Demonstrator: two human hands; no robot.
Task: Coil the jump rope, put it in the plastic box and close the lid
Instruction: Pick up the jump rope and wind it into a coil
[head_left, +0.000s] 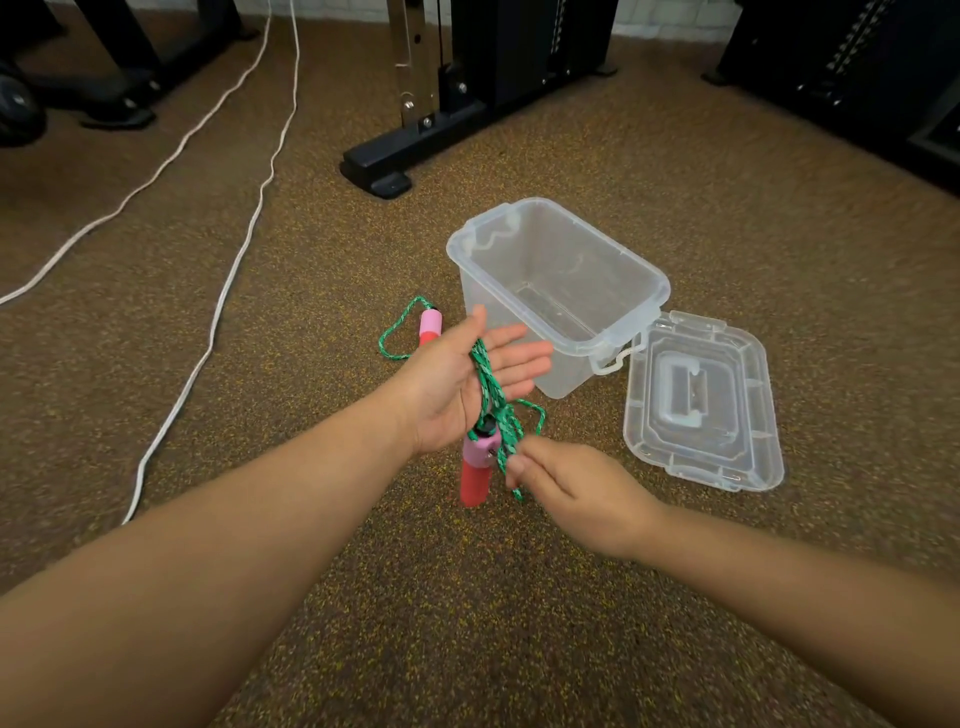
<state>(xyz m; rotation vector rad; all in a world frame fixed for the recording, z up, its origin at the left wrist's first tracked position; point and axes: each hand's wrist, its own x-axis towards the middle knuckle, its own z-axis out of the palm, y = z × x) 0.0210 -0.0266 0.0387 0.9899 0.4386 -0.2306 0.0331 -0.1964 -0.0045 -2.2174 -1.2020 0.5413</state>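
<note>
Here the left hand (467, 379) is flat, fingers apart, with green braided jump rope (488, 384) looped over its palm; one pink foam handle (475, 467) dangles. Right hand (566, 488) pinches the cord. Clear plastic box (558, 291) sits open on speckled floor (467, 623), ribbed lid (701, 405) beside it.

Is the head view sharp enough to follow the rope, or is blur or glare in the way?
Head view: light even, no harsh glare; green rope readable across the left hand; right hand slightly motion-blurred; wide-angle bending at the edges.
</note>
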